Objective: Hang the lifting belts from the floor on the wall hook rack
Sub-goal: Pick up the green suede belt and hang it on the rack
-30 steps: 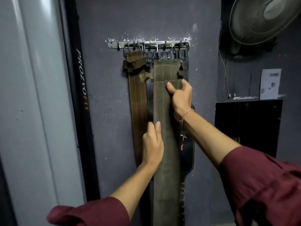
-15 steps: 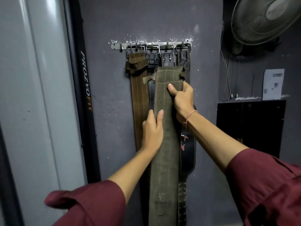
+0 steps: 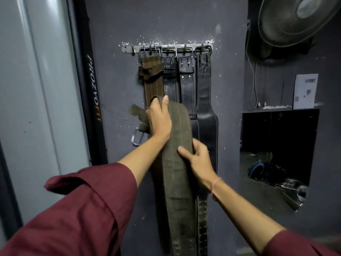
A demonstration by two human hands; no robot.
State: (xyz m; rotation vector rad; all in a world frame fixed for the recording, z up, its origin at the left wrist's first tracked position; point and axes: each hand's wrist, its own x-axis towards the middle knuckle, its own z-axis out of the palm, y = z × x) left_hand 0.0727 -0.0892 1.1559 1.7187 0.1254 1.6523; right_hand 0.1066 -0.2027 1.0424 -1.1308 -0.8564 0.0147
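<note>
Both hands were clamped on one olive-green lifting belt (image 3: 180, 130). The left hand (image 3: 159, 117) gripped its upper end, fingers curled over the top edge. The right hand (image 3: 197, 159) held it lower down, thumb across the front and fingers wrapped behind the right edge. A pink thread bracelet (image 3: 215, 185) circled the right wrist, and both arms wore maroon sleeves (image 3: 88, 206).

The belt hung roughly upright in front of the grey wall, its top end well below the wall hook rack (image 3: 129, 49) and on no hook. Its loose strap tab and metal buckle (image 3: 136, 138) stuck out to the left of the left hand.

Four belts hung from the rack by their buckles: a brown belt (image 3: 154, 85) at the left, then three black leather belts (image 3: 186, 85) side by side.

A black post lettered PROZVOFIT (image 3: 94, 89) stood left of the rack. To the right were a wall fan (image 3: 295, 19), a sheet of paper (image 3: 305, 91) and a dark recess (image 3: 276, 137) holding clutter too dim to make out.
</note>
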